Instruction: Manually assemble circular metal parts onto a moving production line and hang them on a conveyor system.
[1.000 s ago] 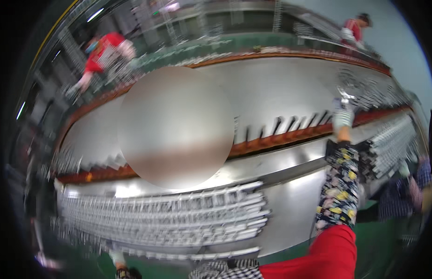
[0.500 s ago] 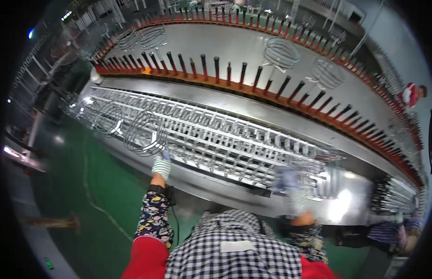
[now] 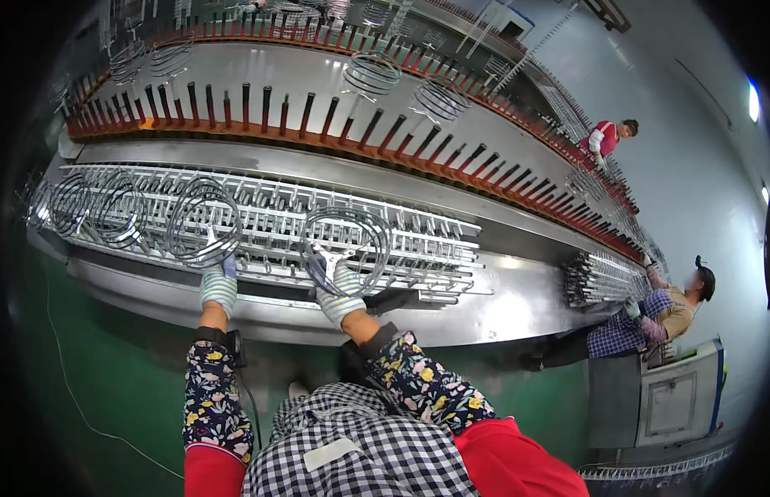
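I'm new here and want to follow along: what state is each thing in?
Left hand: gloved, closed on round wire piece
Right hand: gloved, closed on second wire piece
White pronged racks: side by side on metal table
Red posts with black tips: upright, in a row
Grey cabinet: front panel looks shut

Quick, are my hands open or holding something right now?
Left hand: closed, holding looped wires.
Right hand: closed, holding another wire bundle.

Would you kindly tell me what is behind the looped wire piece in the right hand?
Behind the looped wire piece, silvery metal rack bars show between its wires. Whatever lies directly behind the gloved right hand is covered.
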A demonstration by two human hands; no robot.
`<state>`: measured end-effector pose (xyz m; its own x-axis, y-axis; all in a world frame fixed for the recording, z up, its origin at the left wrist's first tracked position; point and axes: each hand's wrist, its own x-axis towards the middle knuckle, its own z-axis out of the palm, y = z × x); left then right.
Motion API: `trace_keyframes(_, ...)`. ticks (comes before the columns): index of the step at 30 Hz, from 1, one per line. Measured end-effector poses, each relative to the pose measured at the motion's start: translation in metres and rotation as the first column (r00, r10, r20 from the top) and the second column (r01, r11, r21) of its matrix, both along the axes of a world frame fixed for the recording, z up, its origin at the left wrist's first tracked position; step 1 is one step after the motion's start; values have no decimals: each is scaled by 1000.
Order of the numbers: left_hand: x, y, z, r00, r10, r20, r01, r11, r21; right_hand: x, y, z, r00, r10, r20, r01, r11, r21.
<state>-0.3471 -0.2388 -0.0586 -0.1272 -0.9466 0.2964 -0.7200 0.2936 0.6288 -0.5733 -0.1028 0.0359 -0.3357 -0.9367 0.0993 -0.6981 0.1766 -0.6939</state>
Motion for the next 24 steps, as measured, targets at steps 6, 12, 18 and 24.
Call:
trace_keyframes(6, -39, 13, 55, 998, -10, 63, -8, 963, 271, -29, -11, -45, 940, -36, -340, 83, 989, 124)
trace_keyframes(12, -3, 30, 50, 1000, -21, 12, 18, 974, 227, -15, 69, -3, 979, 197, 58, -197, 980, -4)
trace_keyframes(18, -40, 27, 50, 992, 113, -61, -99, 976, 193, -182, 123, 71, 989, 115, 91, -112, 993, -34)
trace_keyframes(24, -39, 10, 9, 857, 179, -484, -189, 982, 30, -332, 156, 72, 772, -208, 601, 461, 835, -302)
